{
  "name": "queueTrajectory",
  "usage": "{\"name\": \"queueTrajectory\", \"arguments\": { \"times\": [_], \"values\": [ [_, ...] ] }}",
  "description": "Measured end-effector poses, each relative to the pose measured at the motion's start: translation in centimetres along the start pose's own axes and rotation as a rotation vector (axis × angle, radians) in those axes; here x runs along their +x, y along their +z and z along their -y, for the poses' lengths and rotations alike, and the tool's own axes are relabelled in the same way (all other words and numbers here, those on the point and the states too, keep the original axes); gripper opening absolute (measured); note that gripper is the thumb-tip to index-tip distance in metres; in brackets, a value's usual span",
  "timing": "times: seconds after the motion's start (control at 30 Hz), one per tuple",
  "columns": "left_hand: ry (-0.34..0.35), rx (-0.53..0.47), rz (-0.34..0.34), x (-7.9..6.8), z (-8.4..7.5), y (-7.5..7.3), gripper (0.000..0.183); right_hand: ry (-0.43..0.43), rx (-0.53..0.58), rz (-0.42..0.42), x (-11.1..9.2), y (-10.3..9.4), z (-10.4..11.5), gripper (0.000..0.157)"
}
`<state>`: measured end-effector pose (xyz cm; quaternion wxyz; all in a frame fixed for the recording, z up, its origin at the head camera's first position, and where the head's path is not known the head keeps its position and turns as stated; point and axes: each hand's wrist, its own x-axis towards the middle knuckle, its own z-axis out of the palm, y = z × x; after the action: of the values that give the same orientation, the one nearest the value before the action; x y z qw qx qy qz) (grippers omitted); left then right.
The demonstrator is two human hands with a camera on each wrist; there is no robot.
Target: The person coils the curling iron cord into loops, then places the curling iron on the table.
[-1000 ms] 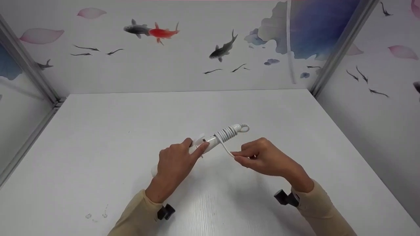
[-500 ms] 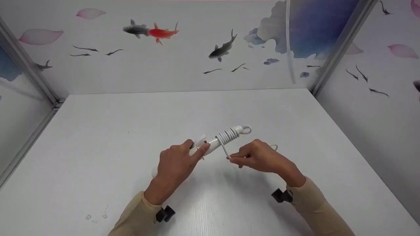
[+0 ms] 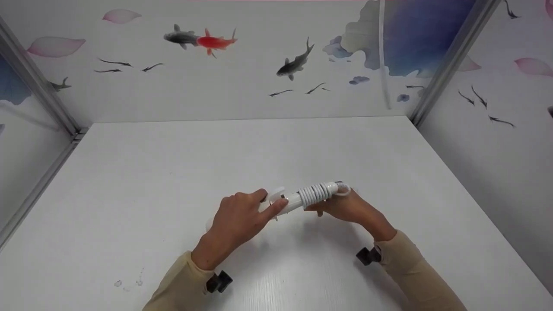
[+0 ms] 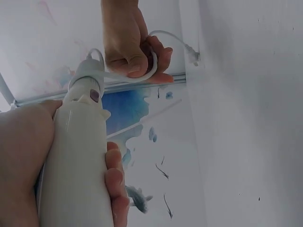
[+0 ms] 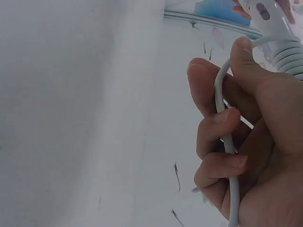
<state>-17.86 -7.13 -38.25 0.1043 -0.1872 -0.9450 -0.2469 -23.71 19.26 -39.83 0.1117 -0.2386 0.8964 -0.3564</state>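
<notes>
My left hand [image 3: 236, 216] grips a white curling iron [image 4: 78, 156] by its thick body, thumb along the top in the head view. The iron tilts up to the right, held above the table. Its white cord [image 3: 314, 195] is wound in several turns round the far end, and a small loop stands out at the tip. Behind that end, partly hidden, my right hand [image 3: 348, 207] holds the free stretch of cord. In the right wrist view, fingers [image 5: 218, 123] curl round this cord. The plug [image 4: 191, 55] hangs beyond the right hand in the left wrist view.
A white table [image 3: 142, 172] lies under both hands, with small marks [image 3: 128, 284] at the near left. White panels [image 3: 242, 95] painted with fish and petals stand behind it and at both sides, joined by metal posts.
The curling iron has shifted right and toward me and lies flatter. My right hand has carried the cord from in front of the iron to underneath and behind its wound end.
</notes>
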Motion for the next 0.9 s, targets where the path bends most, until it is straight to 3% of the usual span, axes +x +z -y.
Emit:
{"name": "queueTrajectory", "arguments": {
  "times": [0.2, 0.27, 0.4, 0.6, 0.9],
  "values": [
    [0.089, -0.010, 0.032, -0.02, 0.31, 0.28, 0.050, -0.243, -0.052, -0.055, 0.07, -0.52, -0.62, 0.011],
    [0.103, -0.006, 0.041, -0.05, 0.38, 0.31, 0.050, -0.280, -0.075, -0.061, 0.15, -0.61, -0.63, 0.010],
    [0.135, 0.001, 0.070, -0.16, 0.50, 0.29, 0.049, -0.215, -0.084, -0.045, 0.25, -0.63, -0.37, 0.005],
    [0.173, 0.012, 0.153, -0.24, 0.38, 0.16, 0.048, -0.062, -0.005, -0.031, 0.28, -0.46, -0.13, 0.007],
    [0.207, 0.060, 0.214, -0.17, 0.46, 0.57, 0.051, -0.043, 0.012, -0.072, -0.17, -0.49, 0.32, 0.008]
  ]
}}
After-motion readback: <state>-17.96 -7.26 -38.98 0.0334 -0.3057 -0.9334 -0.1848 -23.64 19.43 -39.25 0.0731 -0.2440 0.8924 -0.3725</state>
